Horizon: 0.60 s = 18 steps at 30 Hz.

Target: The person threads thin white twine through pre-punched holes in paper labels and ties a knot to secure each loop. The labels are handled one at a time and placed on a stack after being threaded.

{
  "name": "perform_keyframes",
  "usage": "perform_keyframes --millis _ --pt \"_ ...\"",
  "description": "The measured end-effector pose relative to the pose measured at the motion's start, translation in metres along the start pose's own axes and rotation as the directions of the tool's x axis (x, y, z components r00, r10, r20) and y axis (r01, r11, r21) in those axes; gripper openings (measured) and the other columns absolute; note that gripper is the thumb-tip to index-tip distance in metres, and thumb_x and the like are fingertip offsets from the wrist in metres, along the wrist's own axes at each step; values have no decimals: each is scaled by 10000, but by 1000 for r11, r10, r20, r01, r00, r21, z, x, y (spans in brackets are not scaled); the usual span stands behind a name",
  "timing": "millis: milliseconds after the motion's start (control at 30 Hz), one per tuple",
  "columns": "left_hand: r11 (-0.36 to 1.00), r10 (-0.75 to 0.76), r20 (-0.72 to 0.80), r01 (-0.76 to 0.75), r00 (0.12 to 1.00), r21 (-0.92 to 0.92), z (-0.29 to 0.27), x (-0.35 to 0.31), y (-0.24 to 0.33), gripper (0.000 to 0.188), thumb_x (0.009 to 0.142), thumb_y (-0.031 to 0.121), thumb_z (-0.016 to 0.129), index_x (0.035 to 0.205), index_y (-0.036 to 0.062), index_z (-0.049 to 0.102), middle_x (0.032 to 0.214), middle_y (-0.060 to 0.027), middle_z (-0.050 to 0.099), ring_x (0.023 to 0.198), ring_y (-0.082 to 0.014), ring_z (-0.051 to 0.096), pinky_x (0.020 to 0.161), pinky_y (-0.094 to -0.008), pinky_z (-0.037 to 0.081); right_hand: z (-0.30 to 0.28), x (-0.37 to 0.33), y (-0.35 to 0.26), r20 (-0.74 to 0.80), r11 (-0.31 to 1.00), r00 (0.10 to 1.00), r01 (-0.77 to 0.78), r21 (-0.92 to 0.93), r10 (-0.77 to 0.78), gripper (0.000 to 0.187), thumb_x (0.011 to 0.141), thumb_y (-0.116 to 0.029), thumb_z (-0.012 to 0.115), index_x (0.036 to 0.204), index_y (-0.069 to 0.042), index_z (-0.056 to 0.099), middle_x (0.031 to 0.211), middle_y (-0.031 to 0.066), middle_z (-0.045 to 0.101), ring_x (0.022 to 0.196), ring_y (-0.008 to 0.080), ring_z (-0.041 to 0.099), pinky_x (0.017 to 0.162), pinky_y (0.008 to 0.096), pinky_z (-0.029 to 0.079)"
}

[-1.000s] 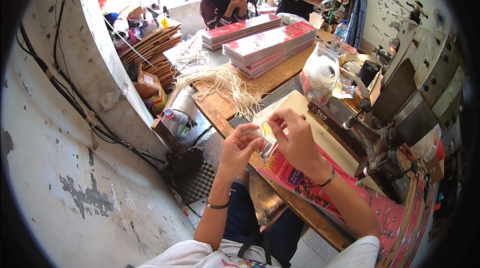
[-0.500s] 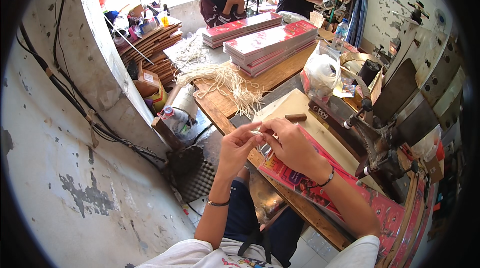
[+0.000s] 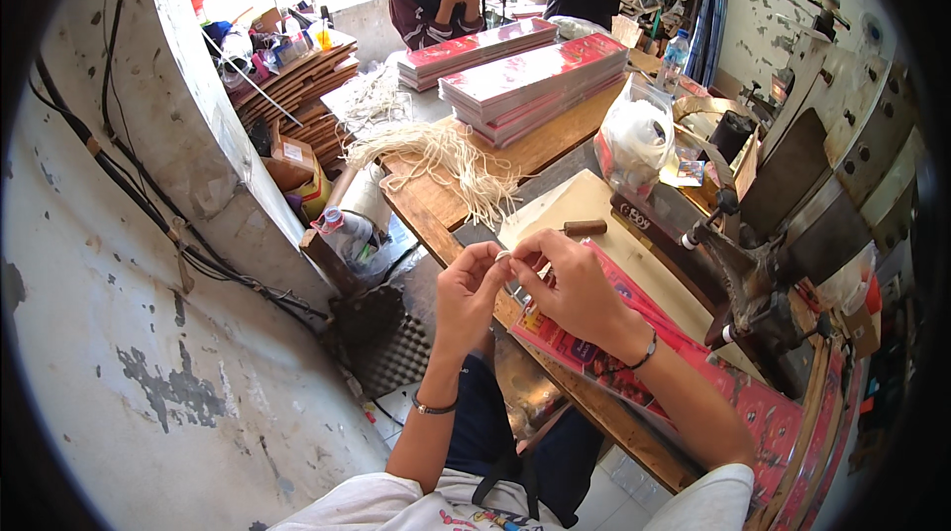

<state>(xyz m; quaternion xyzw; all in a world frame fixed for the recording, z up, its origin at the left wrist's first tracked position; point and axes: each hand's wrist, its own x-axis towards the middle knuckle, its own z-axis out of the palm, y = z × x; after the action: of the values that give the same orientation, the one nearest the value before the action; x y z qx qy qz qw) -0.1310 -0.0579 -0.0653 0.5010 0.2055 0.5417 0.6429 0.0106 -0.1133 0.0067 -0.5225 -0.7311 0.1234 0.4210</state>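
My left hand [image 3: 464,295] and my right hand [image 3: 573,285] meet fingertip to fingertip above the table's near edge. Between them is a short bit of white string [image 3: 502,256], pinched by both thumbs and forefingers; most of it is hidden by the fingers. Beneath my right hand and forearm lie long red printed sheets [image 3: 644,382]. A wooden-handled tool [image 3: 584,228] rests just beyond my right hand on a cream board [image 3: 560,206]. Farther off, a loose heap of cream strings [image 3: 446,166] spreads over the wooden table [image 3: 421,217].
Two tall stacks of red printed sheets [image 3: 535,85] stand at the far side. To the right are a plastic bag [image 3: 637,140], a water bottle [image 3: 674,60] and a dark metal machine [image 3: 758,278]. Two people [image 3: 436,1] are beyond the table. A peeling wall [image 3: 149,333] rises at left.
The fingers of my left hand have curled in from a stretched position and now pinch the string. My right hand has shifted slightly left. The person at the back has moved a little.
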Motion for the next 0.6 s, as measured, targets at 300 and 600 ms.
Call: perform_keyframes --millis 300,600 --pt "999 -2 14 1 1000 48 -8 1 3 168 953 52 604 1074 -62 629 946 -29 663 839 -67 611 763 -206 494 -5 2 1 46 995 998 -44 88 40 165 880 -95 670 1015 -3 683 951 148 679 827 257 700 706 330 557" --pt "993 -108 69 111 992 -41 -10 -3 0 227 972 100 598 1132 -54 643 996 -51 685 910 -86 628 821 -211 491 -2 1 -4 -53 996 996 -67 63 70 165 885 -114 664 1009 -14 705 946 142 696 812 250 704 686 322 564"
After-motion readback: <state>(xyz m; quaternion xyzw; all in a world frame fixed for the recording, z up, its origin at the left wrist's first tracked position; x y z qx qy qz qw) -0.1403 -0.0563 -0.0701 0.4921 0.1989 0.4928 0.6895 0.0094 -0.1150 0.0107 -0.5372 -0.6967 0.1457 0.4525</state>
